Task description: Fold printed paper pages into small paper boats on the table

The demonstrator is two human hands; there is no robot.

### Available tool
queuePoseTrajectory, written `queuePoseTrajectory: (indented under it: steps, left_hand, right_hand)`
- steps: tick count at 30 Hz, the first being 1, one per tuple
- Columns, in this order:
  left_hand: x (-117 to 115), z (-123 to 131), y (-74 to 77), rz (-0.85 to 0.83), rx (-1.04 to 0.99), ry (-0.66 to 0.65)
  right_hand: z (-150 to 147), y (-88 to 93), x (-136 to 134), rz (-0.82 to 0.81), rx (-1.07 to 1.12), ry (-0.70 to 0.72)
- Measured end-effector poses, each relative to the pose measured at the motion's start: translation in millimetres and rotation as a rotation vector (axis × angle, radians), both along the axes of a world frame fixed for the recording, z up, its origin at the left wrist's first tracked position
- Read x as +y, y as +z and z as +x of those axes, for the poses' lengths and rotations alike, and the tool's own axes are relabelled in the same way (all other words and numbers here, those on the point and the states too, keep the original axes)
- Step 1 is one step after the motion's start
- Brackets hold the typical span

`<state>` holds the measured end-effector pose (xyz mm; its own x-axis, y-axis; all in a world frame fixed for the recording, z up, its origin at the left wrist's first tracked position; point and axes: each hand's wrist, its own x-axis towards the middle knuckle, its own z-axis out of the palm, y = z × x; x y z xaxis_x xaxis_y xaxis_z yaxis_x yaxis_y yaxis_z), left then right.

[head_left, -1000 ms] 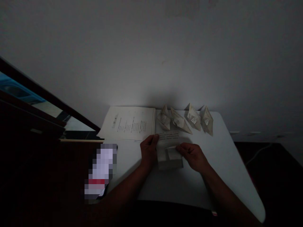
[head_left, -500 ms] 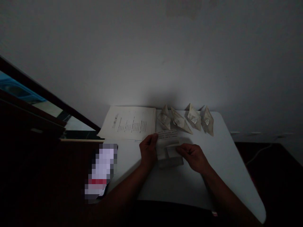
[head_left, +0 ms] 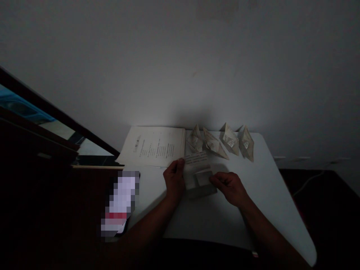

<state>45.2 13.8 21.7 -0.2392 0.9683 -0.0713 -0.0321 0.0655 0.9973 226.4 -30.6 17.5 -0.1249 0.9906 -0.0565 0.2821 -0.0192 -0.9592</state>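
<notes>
A partly folded sheet of printed paper lies on the white table between both hands. My left hand pinches its left edge, thumb on top near the printed lines. My right hand has its fingers closed on the sheet's right side, by a small folded flap. Several finished paper boats stand in a row just behind the sheet, near the wall.
An open booklet of printed pages lies at the table's back left. A phone rests at the left edge, beside dark wooden furniture. The wall stands close behind. The room is dim.
The sheet's top edge has tilted up and to the left with my left hand. The right hand has shifted slightly on the flap.
</notes>
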Motion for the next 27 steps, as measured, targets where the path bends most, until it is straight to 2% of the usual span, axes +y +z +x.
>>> queuePoseTrajectory:
  steps: [7, 14, 24, 27]
  left_hand:
    - [1.3, -0.3, 2.7, -0.003, 0.012, 0.054]
    - [2.1, -1.1, 1.3, -0.007, -0.042, 0.074]
    - [3.1, -0.7, -1.0, 0.017, -0.064, 0.083]
    - [2.0, 1.0, -2.6, 0.022, -0.134, 0.057]
  right_hand:
    - [0.7, -0.9, -0.6, -0.004, 0.031, 0.071]
    - [0.3, -1.8, -0.6, -0.015, 0.037, 0.060]
    - [0.5, -1.1, -1.8, 0.006, 0.061, 0.013]
    - [2.4, -2.5, -1.0, 0.046, 0.086, -0.067]
